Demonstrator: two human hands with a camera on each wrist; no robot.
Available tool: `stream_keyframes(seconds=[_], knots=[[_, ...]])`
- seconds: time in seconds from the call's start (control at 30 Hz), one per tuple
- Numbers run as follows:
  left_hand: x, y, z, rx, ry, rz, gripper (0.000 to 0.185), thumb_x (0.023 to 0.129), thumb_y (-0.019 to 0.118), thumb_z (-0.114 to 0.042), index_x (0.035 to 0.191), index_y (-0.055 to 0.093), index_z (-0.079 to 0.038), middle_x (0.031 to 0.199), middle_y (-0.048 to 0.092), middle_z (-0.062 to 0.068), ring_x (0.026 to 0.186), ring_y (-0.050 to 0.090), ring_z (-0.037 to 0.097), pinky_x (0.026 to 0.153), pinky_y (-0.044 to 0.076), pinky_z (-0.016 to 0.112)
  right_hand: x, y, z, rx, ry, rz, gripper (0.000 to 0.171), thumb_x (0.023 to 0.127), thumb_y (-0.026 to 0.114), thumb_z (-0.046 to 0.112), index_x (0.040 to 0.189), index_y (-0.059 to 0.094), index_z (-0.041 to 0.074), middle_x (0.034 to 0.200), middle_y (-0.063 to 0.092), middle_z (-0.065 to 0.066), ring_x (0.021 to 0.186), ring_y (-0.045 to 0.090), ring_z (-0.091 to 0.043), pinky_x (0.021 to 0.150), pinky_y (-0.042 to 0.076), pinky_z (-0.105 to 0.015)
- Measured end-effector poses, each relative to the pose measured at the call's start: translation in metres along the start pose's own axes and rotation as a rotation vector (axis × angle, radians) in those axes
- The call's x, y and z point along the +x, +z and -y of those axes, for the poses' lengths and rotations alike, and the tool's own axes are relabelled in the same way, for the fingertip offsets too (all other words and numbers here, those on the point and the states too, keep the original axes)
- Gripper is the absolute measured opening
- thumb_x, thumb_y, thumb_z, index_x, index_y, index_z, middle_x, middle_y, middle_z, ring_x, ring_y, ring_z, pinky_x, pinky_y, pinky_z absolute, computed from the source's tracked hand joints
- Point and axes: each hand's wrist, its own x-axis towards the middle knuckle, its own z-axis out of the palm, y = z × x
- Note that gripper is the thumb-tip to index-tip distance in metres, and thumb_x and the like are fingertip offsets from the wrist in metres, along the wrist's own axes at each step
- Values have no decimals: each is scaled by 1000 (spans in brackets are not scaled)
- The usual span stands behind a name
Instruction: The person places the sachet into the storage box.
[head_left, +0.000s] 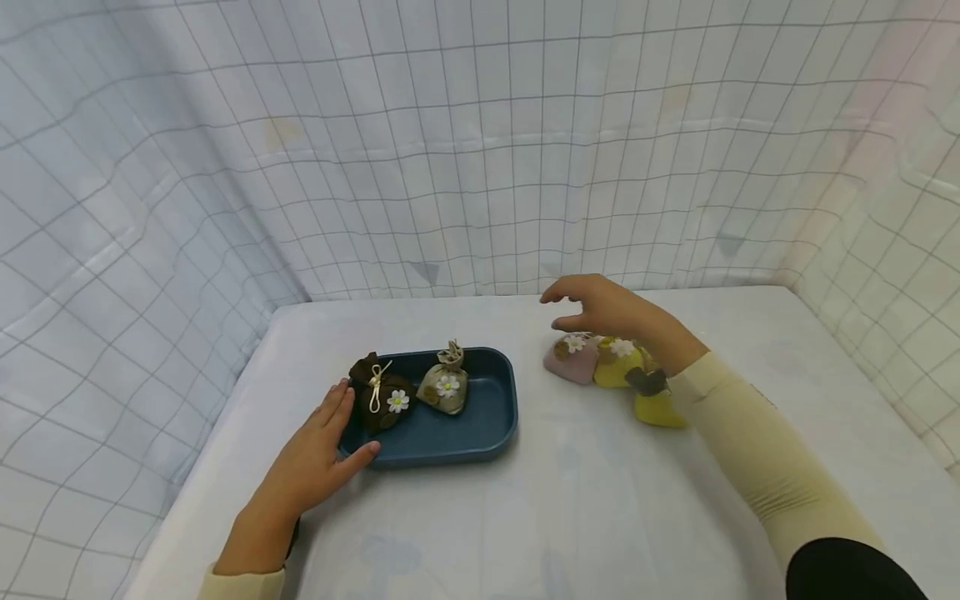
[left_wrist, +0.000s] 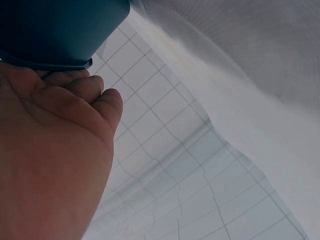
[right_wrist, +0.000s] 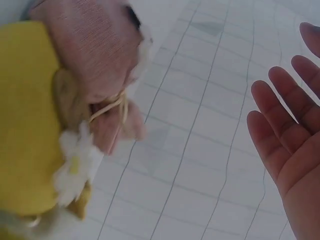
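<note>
Left hand (head_left: pixel 311 462), lower left of head view: laid along the left side of a blue tray (head_left: pixel 491 417), four fingers straight and close together at the rim, thumb spread over the near left corner. Right hand (head_left: pixel 611 307), right of centre: held above a pink pouch (head_left: pixel 572 365), fingers bent forward, thumb and fingers apart, nothing between them; forearm runs in from lower right, cream sleeve (head_left: pixel 757 454). Right wrist view has that palm bare at right edge.

Pink pouch sits beside a yellow pouch (head_left: pixel 613 372), second yellow pouch (head_left: pixel 662 411) just below, right of frame centre. Tray holds a dark brown pouch (head_left: pixel 384 404) at left, beige pouch (head_left: pixel 444 393) mid-tray.

Counter (head_left: pixel 450 533) white-covered; white grid-pattern curtain (head_left: pixel 480 150) behind and both sides.
</note>
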Motion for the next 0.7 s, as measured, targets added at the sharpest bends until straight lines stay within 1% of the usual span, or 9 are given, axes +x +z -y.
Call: stream_keyframes(seconds=[0.1,0.2,0.33,0.47,0.53,0.6,0.7], knots=[[-1,0,0,-2,-2,-2,93,95,62,-51,156,19,5,162,16,23,147,19,42,109,29,61,-23,-5,-14,16,53,-38,38,93,72,21,129,64,11,127,63,-4,118,56,-26,94,50,-46],[0,-1,0,1,-3,-2,93,95,62,-51,156,19,5,162,16,22,147,19,42,109,29,61,-43,-9,-26,26,103,-77,38,92,73,20,128,64,11,127,63,-5,118,57,-29,95,49,-49],[0,0,-1,1,-6,7,93,95,61,-51,156,18,4,162,15,22,147,18,42,109,29,62,-68,-13,-38,48,165,-129,38,90,75,19,126,64,10,127,63,-6,119,57,-30,100,46,-50],[1,1,-2,-3,-7,10,93,96,61,-51,157,17,3,162,15,23,147,18,42,109,29,62,-89,-16,-46,79,209,-151,38,92,74,19,126,63,6,128,62,-10,119,57,-31,102,44,-51],[1,1,-2,-2,-9,13,93,96,61,-51,157,17,3,163,15,22,147,18,42,109,29,62,-99,-17,-51,97,238,-163,38,93,72,22,126,63,5,128,62,-12,118,57,-33,103,43,-51],[2,1,-3,1,-10,15,93,96,60,-52,157,17,3,163,15,22,147,18,41,109,29,62,-108,-18,-54,125,289,-186,38,94,72,25,126,63,7,127,62,-11,118,57,-33,102,44,-51],[1,1,-3,3,-11,16,93,96,60,-52,157,17,3,163,14,21,147,17,41,109,29,61,-124,-20,-60,171,365,-230,37,95,70,30,126,63,10,127,62,-10,119,58,-31,99,47,-46]])
